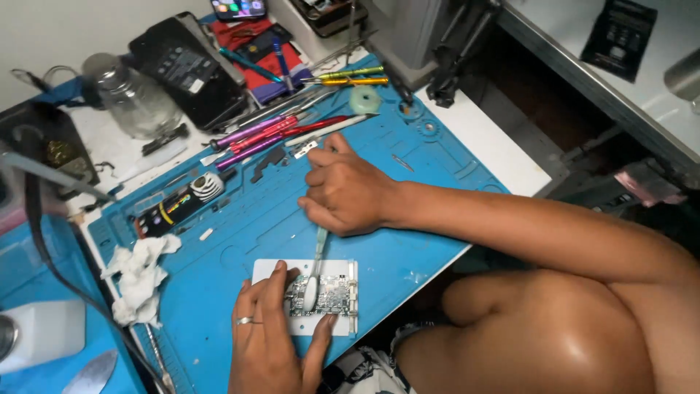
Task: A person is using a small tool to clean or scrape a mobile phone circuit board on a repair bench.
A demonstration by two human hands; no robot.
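Left hand (268, 339): lies flat over the near-left part of the white holder plate (271, 271), fingers spread, one finger and the thumb pinching the circuit board (324, 295) at its left and lower edges. A ring on one finger.
Right hand (344, 191): fist closed around the handle of a brush (316, 268); the bristle end is down on the middle of the board.
Board position: sits in the white plate, near the front edge of the blue work mat (408, 255), directly in front of the person.
Risk 1: judged, the brush could catch small parts on the board if pressed hard, since only fingertips pin the board.
Risk 2: the plate lies close to the mat's front edge; a sideways shove from the brush could slide it toward that edge and off the bench (503, 146).
Risk 3: the right forearm crosses the mat's right corner; a wide sweep would carry the elbow past the bench edge.
Open room: bare mat between the plate and the row of screwdrivers (281, 131) behind; that strip is free for the right hand.
Crowded sides: crumpled tissue (138, 273) to the left, a small dark tool with a striped tip (179, 206) beyond it, a glass jar (131, 98) at the back-left.
Right side: bench ends sharply, dark gap beside it.
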